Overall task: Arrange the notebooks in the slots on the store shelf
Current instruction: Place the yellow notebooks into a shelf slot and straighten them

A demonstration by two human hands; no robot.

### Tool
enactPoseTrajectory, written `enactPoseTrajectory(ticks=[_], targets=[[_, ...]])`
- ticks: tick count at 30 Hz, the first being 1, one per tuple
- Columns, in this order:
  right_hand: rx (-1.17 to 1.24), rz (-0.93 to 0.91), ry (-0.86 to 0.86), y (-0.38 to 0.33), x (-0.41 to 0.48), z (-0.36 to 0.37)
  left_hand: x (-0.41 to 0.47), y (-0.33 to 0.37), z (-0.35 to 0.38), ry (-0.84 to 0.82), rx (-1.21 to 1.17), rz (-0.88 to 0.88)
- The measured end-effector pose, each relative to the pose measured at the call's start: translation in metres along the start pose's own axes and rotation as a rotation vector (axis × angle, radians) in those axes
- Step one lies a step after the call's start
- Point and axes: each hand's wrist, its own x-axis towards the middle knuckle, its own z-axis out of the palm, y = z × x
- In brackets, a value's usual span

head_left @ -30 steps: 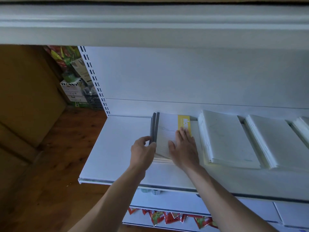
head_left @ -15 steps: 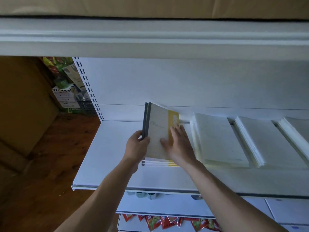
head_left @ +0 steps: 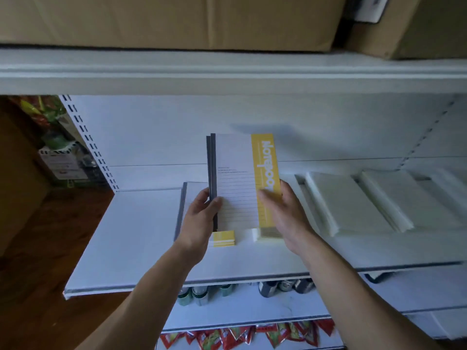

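The left hand [head_left: 199, 218] grips the grey-spined edge of a thin bundle of notebooks [head_left: 236, 183], thumb curled over the front cover and the fingers behind. The right hand [head_left: 286, 218] clasps the opposite long edge, its fingers lying blurred over the yellow band. The bundle stands upright in front of the white back panel [head_left: 156, 132]. It is a flat rectangle with a smooth white ruled cover, two dark grey spines side by side on the left, and a matte yellow strip with white "NOTEBOOK" lettering down the right. Its lower end hangs over a flat stack of notebooks [head_left: 223, 239] lying on the shelf [head_left: 126, 236]; whether the two touch cannot be told. That stack shows a yellow and white layered corner in front and a grey spine along its left side.

The shelf is a smooth, white-painted metal board with a thin lipped front edge. To the right lie further white stacks [head_left: 351, 200], slanted and overlapping, with soft, slightly blurred page edges. A white perforated upright [head_left: 88, 145] runs along the left end. Brown cardboard boxes [head_left: 177, 18] with a dull surface sit on the board above. Below are metal cans [head_left: 278, 286] and glossy red packets [head_left: 240, 334]. A dark wooden floor [head_left: 38, 248] lies to the left.
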Motion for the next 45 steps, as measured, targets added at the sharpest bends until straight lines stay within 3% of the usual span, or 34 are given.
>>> enactPoseTrajectory(ticks=[7, 14, 21, 30, 36, 45], targets=[[0.05, 0.024, 0.205, 0.035, -0.054, -0.175, -0.036, -0.064, 0.176, -0.159, 0.066, -0.026], [0.106, 0.075, 0.533, 0.069, -0.129, -0.372, -0.105, -0.134, 0.375, -0.303, 0.075, -0.062], [0.085, 0.121, 0.703, 0.097, -0.159, -0.492, -0.135, -0.176, 0.501, -0.38, 0.135, -0.12], [0.016, 0.182, 0.762, 0.128, -0.101, -0.636, -0.088, -0.228, 0.649, -0.426, 0.145, -0.21], [-0.18, 0.164, 0.728, 0.119, -0.033, -0.744, -0.036, -0.242, 0.762, -0.389, 0.108, -0.226], [-0.339, 0.198, 0.569, 0.135, 0.065, -0.834, 0.02, -0.271, 0.852, -0.192, 0.193, -0.086]])
